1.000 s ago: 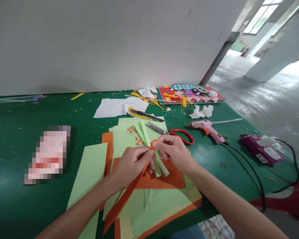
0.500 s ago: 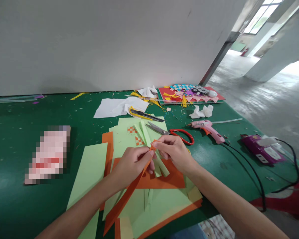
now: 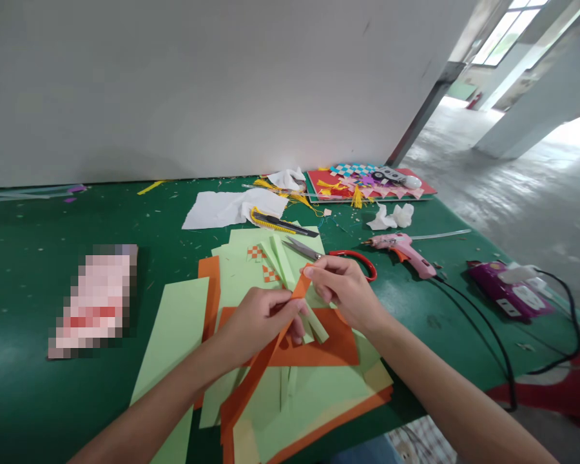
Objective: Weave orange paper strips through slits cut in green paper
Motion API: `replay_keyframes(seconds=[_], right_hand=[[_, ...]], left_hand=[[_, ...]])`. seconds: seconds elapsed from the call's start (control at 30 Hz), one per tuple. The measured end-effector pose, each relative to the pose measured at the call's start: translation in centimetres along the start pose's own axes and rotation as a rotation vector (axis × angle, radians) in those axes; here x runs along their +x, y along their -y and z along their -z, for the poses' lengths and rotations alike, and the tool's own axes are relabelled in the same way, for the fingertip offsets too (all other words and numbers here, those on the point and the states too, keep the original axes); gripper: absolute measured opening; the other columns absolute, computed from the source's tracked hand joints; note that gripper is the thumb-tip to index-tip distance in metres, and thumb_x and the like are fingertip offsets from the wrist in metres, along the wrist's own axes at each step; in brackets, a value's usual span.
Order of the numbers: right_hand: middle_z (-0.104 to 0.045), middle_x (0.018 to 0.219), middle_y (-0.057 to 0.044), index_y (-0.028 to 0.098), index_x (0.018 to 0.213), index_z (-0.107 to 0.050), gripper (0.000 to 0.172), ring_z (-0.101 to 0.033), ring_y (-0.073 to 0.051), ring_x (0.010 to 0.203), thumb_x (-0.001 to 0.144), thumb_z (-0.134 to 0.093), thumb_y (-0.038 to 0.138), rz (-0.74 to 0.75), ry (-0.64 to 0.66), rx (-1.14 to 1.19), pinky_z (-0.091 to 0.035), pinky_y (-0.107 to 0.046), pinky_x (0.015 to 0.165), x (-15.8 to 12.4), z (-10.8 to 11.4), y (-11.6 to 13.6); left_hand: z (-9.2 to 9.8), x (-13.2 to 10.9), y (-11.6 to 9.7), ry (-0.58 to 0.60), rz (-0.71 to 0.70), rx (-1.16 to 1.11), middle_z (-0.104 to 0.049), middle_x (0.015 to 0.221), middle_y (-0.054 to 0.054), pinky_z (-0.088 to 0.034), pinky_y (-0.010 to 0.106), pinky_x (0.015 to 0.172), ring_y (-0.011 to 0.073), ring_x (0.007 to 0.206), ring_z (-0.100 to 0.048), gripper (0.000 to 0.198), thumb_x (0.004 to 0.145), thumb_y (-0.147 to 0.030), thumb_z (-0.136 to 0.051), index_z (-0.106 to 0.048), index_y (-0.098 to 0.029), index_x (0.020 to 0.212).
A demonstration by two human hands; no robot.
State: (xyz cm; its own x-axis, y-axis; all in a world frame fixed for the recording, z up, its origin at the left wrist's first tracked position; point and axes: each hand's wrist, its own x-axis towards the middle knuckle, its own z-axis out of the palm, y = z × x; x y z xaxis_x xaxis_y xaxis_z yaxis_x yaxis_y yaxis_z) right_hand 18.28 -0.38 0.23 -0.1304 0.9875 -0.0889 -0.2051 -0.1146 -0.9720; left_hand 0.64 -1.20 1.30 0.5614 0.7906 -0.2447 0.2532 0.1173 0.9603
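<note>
Holding an orange paper strip (image 3: 259, 368) on the near side of the red-handled scissors (image 3: 309, 252), over pale green paper strips (image 3: 283, 263). Pinching its tip in the right hand (image 3: 347, 287), nearer the scissors; gripping just below in the left hand (image 3: 263, 317). Slanting its long axis away from the scissors, toward the near left.

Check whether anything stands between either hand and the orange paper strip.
Nothing visible does: the left hand and the right hand both pinch the orange paper strip directly. The light green paper strips lie beneath it, and the red-handled scissors lie beyond the right hand.
</note>
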Motion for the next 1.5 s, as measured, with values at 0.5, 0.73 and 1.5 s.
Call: replay_keyframes(seconds=[0.5, 0.73, 1.5], right_hand=[[-0.040, 0.044, 0.007, 0.018, 0.069, -0.061, 0.020, -0.031, -0.006, 0.043, 0.080, -0.069, 0.033, 0.033, -0.041, 0.015, -0.017, -0.024, 0.044, 0.22, 0.69, 0.66], [-0.048, 0.049, 0.005, 0.015, 0.069, -0.063, 0.020, -0.037, -0.006, 0.044, 0.076, -0.071, 0.032, -0.080, 0.199, -0.119, -0.023, -0.021, 0.042, -0.07, 0.03, 0.42], [-0.044, 0.042, 0.006, 0.016, 0.057, -0.054, 0.031, -0.031, -0.005, 0.040, 0.077, -0.070, 0.033, -0.065, 0.111, -0.116, -0.020, -0.021, 0.040, -0.12, 0.06, 0.37]], left_hand=[[-0.15, -0.10, -0.22, 0.011, 0.018, -0.054, -0.070, 0.066, 0.003, -0.054, 0.022, 0.055, 0.0148, 0.059, -0.068, 0.031, 0.093, -0.035, -0.050, -0.065, -0.014, 0.078], [0.01, 0.05, -0.13, -0.003, -0.026, -0.023, -0.069, 0.065, 0.003, -0.054, 0.022, 0.059, 0.0139, 0.058, -0.068, 0.035, 0.095, -0.034, -0.048, -0.065, -0.014, 0.072], [-0.20, 0.05, -0.38, 0.060, 0.060, -0.048, -0.070, 0.067, 0.005, -0.054, 0.025, 0.055, 0.0171, 0.062, -0.068, 0.034, 0.096, -0.040, -0.045, -0.062, -0.014, 0.081]])
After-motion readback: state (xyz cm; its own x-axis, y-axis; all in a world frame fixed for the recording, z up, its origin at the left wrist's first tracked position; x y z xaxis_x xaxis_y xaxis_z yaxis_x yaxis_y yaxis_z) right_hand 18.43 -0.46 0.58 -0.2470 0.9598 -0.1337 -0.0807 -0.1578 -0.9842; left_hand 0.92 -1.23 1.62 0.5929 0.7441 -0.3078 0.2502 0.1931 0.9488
